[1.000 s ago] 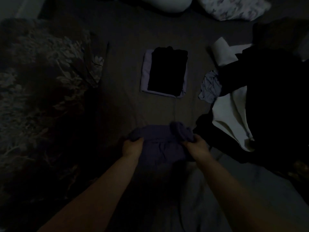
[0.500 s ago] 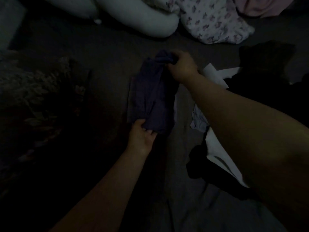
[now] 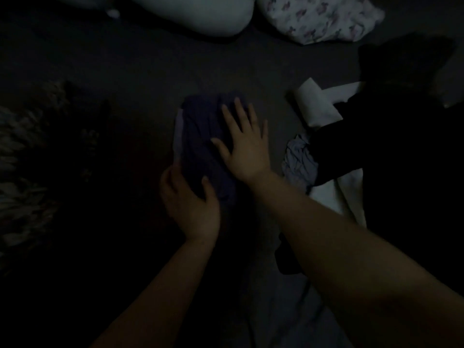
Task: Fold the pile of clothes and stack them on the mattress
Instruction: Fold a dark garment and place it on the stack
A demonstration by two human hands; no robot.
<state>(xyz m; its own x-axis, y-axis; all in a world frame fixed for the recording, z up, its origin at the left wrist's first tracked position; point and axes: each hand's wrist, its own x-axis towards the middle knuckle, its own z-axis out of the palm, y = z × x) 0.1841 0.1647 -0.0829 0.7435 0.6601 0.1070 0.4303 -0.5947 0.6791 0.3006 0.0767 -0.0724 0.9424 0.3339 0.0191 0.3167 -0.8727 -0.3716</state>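
purple garment [image 3: 200, 146] lies folded on a pale folded piece [image 3: 178, 136] mid-mattress [image 3: 140, 71]; right hand [image 3: 244, 144] presses it with fingers spread, left hand [image 3: 190, 202] grips its near edge.

dim bedroom: mattress [image 3: 130, 71], pillows [image 3: 319, 18]

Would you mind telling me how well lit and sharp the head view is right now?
Head view: very dim and underexposed; the left side is near black. Both hands, left and right, and the purple garment read clearly, though soft. The white pillow up top is brightest; the dark clothes pile shows no detail.
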